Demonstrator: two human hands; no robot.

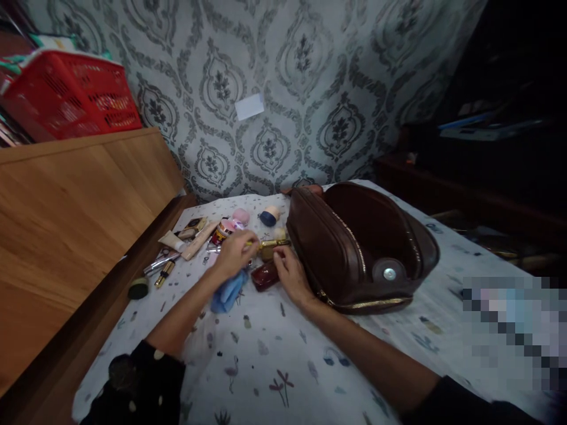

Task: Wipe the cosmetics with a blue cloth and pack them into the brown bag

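Observation:
My left hand (pixel 238 252) is closed in a pinch, with a small yellow item (pixel 249 243) at its fingertips; its kind is unclear. A crumpled blue cloth (pixel 228 293) lies below that wrist. Close by, my right hand (pixel 292 273) has its fingers bent together beside a dark red glossy case (pixel 264 276). Its fingertips reach a gold-coloured cosmetic item (pixel 275 242), and whether they hold anything is hidden. To the right stands a dark brown leather bag (pixel 328 248), unzipped, its top gaping.
Cosmetics lie to the left: a beige tube (pixel 172 241), a gold-and-black lipstick (pixel 165 275) and a dark green round jar (pixel 138 288). Behind are a pink puff (pixel 241 216) and a navy-and-beige sponge (pixel 269 216). A wooden panel (pixel 88 195) borders the left; a red basket (pixel 75 94) sits above.

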